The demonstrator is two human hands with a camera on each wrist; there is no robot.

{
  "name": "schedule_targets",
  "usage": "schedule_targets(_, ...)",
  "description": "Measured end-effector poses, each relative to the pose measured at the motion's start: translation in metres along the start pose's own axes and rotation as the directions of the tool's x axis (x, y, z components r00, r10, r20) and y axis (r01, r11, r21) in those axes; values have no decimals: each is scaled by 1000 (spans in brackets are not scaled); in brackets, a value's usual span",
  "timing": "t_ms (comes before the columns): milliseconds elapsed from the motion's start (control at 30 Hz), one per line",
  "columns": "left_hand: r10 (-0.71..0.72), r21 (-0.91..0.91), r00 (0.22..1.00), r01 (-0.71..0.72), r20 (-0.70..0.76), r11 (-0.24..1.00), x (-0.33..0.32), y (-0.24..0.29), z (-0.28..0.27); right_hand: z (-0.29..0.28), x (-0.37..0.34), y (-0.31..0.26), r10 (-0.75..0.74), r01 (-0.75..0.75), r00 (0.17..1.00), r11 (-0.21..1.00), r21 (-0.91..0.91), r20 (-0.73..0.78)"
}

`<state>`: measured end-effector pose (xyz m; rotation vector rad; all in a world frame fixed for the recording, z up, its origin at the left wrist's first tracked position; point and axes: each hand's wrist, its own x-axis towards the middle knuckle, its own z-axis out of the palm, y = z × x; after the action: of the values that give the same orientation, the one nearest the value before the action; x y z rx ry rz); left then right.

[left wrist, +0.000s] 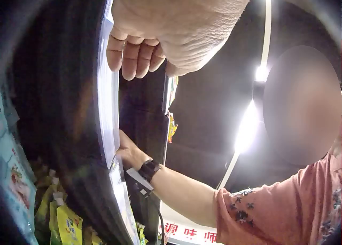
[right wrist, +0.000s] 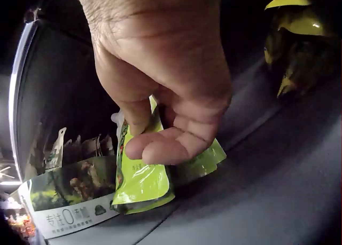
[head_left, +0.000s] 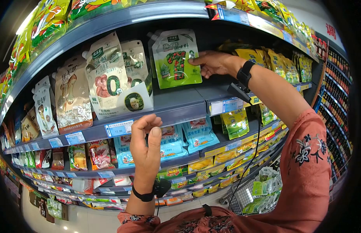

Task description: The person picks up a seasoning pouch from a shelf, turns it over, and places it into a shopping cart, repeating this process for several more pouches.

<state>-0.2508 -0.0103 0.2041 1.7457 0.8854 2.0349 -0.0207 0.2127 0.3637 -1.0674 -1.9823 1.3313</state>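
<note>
The right hand pinches the green pouch by its side and should guide it upright, gently, while the left hand curls loosely, empty.

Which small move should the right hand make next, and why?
Perhaps the right hand should gently release the green-and-white plastic pouch: it stands nearly upright, its base seemingly on the dark grey shelf, in front of another green pouch.

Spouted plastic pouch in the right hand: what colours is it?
The pouch is mainly pale grey above, bright green below, best seen in the head view.
</note>
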Motion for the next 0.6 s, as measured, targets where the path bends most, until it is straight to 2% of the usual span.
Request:
schedule_targets(367, -20, 67, 999, 18, 37, 998, 2, -12, -5, -7, 30, -2, -4, 14, 994, 996, -84, 110)
schedule_targets(467, -27, 74, 999, 24, 38, 997, 1, -14, -5, -6, 35, -6, -46, 58, 993, 992, -111, 105)
schedule_targets(600, -47, 70, 998, 44, 40, 997, 1, -12, -5, -9, 54, -6, -16, 16, 1000, 988, -151, 1)
